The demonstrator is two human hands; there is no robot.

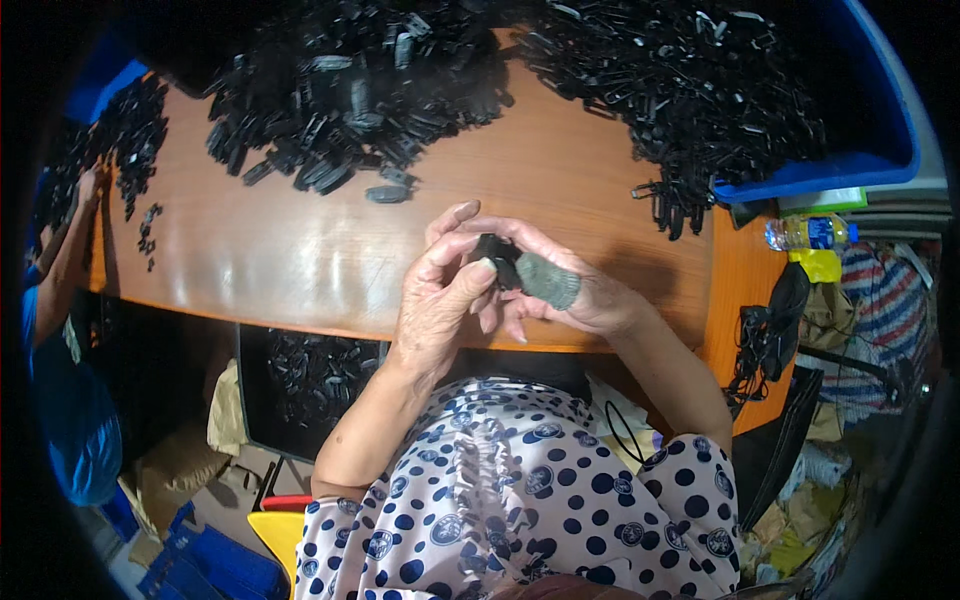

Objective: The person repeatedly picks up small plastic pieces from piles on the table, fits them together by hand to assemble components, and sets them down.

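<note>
Brown and glossy, the bench [320, 265] carries heaps of black parts [400, 90]. Above its near edge, the left fingers [468, 285] pinch a small black piece [500, 262]; the right fingers [527, 239] curl around it beside ribbed grey fabric [547, 282], their grip too hidden to tell.

Brown table [330, 255]; black parts [400, 90] in separate heaps

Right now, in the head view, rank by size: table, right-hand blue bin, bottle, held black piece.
1. Table
2. Blue bin
3. Bottle and black piece, unranked: the left hand partly covers the piece.
</note>
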